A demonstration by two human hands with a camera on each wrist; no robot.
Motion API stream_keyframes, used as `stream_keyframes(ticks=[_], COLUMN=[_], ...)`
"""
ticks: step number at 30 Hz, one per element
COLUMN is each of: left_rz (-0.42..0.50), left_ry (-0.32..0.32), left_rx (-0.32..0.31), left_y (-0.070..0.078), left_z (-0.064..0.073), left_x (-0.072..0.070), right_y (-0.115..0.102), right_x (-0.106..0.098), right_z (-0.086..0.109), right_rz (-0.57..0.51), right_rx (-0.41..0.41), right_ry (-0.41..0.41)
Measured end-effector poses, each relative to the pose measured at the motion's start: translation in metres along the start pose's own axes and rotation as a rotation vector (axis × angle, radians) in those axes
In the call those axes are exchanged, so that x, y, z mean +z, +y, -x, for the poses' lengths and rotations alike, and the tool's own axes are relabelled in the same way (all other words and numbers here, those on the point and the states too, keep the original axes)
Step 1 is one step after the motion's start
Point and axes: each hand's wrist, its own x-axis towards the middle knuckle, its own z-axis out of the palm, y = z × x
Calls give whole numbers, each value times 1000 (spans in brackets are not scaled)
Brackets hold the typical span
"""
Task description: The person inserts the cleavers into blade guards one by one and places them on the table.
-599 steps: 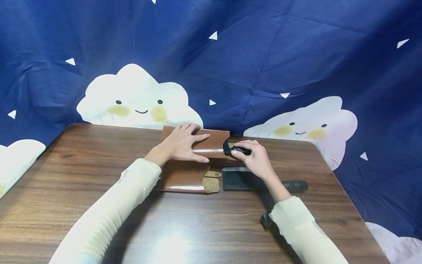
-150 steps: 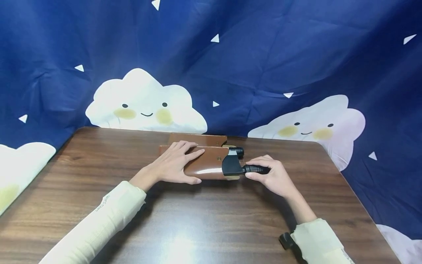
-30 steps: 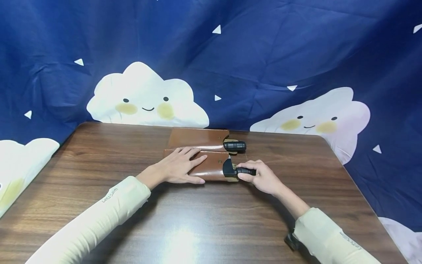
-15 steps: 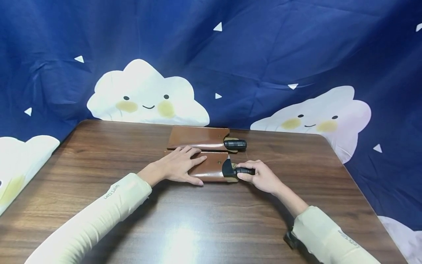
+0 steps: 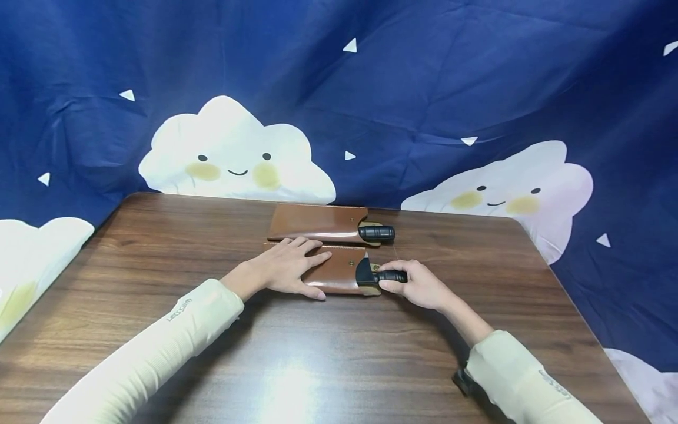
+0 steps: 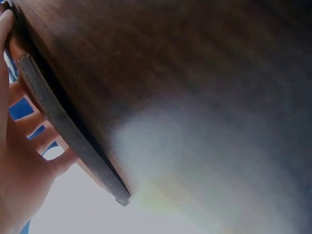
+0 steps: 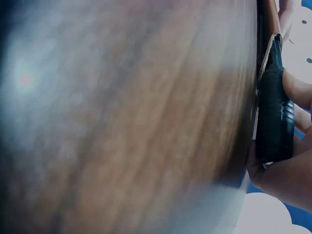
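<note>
In the head view, a brown leather sheath (image 5: pixel 339 272) lies on the table with a black cleaver (image 5: pixel 365 272) mostly inside it; part of the blade's heel still shows at the mouth. My left hand (image 5: pixel 288 265) rests on this sheath with fingers spread, thumb by its near edge. My right hand (image 5: pixel 421 285) grips the cleaver's black handle, also visible in the right wrist view as a ribbed handle (image 7: pixel 274 114) between thumb and fingers. In the left wrist view the sheath's edge (image 6: pixel 73 131) runs beside my fingers.
Just behind lies a second brown sheath (image 5: pixel 315 221) with a black handle (image 5: pixel 377 232) sticking out of its mouth. The wooden table (image 5: pixel 238 365) ends at a blue curtain (image 5: pixel 371 106) with cloud prints.
Twenty seconds ago my hands were at the other sheath, while this cleaver lay loose beside its empty sheath. Since five seconds ago the blade has gone deeper, and the sheaths no longer overlap.
</note>
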Motion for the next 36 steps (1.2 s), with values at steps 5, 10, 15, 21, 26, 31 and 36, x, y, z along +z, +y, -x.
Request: stream_keyframes(ticks=[5, 10, 15, 21, 26, 31, 36], left_rz=[1, 10, 34, 78, 68, 97, 163], left_ry=[-5, -10, -23, -24, 31, 116, 208], left_rx=[-5, -15, -17, -26, -5, 8, -50], left_y=[0, 1, 2, 3, 1, -4, -9], left_z=[0, 0, 1, 4, 7, 9, 15], left_x=[1, 0, -1, -3, -7, -12, -17], right_y=[0, -1, -2, -2, -3, -4, -5], right_x=[-1, -2, -1, -1, -6, -11, -16], right_z=[0, 0, 0, 0, 0, 1, 4], right_rz=[-1, 1, -8, -71, -58, -33, 11], right_rx=[5, 3, 8, 58, 53, 34, 4], right_ry=[-8, -9, 7, 19, 57, 124, 214])
